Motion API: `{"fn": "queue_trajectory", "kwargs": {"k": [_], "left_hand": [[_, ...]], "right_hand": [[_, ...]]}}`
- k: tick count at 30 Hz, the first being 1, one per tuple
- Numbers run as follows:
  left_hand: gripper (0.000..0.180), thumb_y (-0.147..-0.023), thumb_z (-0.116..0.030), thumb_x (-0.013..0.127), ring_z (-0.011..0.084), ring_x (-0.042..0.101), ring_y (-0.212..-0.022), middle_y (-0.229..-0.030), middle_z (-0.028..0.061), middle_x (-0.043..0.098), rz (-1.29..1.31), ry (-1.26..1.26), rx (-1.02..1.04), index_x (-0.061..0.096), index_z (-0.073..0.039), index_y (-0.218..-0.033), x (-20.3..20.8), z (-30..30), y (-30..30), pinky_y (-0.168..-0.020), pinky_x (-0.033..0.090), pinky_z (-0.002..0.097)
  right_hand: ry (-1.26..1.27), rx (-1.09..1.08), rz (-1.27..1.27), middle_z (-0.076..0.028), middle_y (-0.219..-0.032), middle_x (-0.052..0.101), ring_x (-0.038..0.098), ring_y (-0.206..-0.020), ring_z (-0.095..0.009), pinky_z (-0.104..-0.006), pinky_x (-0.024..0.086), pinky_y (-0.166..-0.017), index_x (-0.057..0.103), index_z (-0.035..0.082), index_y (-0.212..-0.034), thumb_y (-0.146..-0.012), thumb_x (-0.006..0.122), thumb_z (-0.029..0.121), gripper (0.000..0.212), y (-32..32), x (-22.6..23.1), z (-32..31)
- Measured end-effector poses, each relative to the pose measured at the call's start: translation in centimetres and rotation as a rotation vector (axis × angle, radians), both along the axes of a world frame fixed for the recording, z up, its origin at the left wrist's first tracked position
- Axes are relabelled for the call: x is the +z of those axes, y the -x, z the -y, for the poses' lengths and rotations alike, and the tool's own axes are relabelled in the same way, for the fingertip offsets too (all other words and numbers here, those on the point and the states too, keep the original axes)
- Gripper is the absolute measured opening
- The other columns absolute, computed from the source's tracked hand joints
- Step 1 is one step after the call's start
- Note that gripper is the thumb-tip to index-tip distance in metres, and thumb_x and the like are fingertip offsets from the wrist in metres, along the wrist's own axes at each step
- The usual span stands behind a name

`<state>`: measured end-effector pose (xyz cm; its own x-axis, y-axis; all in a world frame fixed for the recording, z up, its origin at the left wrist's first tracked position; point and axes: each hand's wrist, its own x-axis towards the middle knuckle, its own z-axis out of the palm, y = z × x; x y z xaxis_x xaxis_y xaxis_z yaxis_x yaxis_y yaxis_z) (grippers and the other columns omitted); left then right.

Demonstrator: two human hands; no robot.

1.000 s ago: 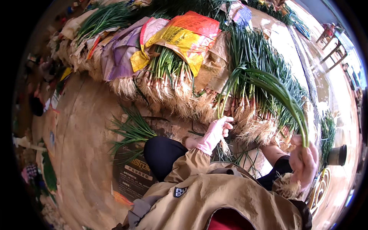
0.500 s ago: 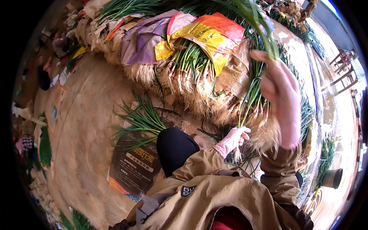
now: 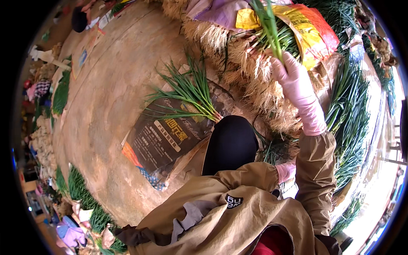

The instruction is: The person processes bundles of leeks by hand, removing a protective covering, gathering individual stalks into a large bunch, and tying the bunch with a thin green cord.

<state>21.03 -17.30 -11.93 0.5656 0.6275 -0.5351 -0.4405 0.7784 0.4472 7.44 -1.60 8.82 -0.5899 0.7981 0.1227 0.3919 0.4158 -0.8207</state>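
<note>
My right hand (image 3: pixel 294 80), in a pink glove, is closed around the green leaves of a few spring onions (image 3: pixel 270 32) and holds them up over the covered pile. Below and around it are bundled spring onions with long pale roots (image 3: pixel 250 80). My left hand (image 3: pixel 286 171), gloved in pink too, is low beside my knee; the sleeves and my body hide its fingers. Left of my knee, a small bunch of spring onions (image 3: pixel 195 95) lies across a dark printed sack (image 3: pixel 159 142), its root end by the knee.
A yellow and red sack (image 3: pixel 314 29) and a purple sack (image 3: pixel 216 12) cover part of the pile. More green leaves (image 3: pixel 350 110) stretch along the right. Other spring onions (image 3: pixel 87 199) lie at the lower left on the brown floor (image 3: pixel 106 110).
The view has swung left. My right hand has moved over the covered pile, still holding the leaves. My left hand, earlier pinching stalks near their roots, is now mostly hidden.
</note>
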Motion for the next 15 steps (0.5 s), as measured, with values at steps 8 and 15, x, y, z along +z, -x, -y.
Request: {"fn": "queue_trajectory", "kwargs": {"k": [8, 15], "left_hand": [[0.023, -0.090, -0.028, 0.053, 0.0126, 0.040, -0.040, -0.067, 0.0066, 0.056, 0.025, 0.084, -0.030, 0.057, -0.007, -0.100, -1.6, 1.7, -0.4, -0.038, 0.034, 0.0267], [0.023, -0.090, -0.027, 0.053, 0.0128, 0.040, -0.040, -0.067, 0.0069, 0.057, 0.074, 0.173, -0.070, 0.057, -0.007, -0.102, -2.7, 1.8, -0.4, -0.038, 0.034, 0.0269]], "right_hand": [[-0.087, 0.258, 0.092, -0.014, -0.073, 0.064, 0.064, -0.064, -0.032, -0.0417, 0.051, -0.059, 0.057, 0.007, -0.111, -0.092, 0.054, 0.027, 0.028, 7.7, -15.4, 2.7], [0.361, 0.224, 0.659, -0.018, -0.102, 0.065, 0.064, -0.092, -0.035, -0.0448, 0.051, -0.079, 0.054, 0.009, -0.117, -0.093, 0.048, 0.030, 0.033, 9.9, -33.2, 5.8]]}}
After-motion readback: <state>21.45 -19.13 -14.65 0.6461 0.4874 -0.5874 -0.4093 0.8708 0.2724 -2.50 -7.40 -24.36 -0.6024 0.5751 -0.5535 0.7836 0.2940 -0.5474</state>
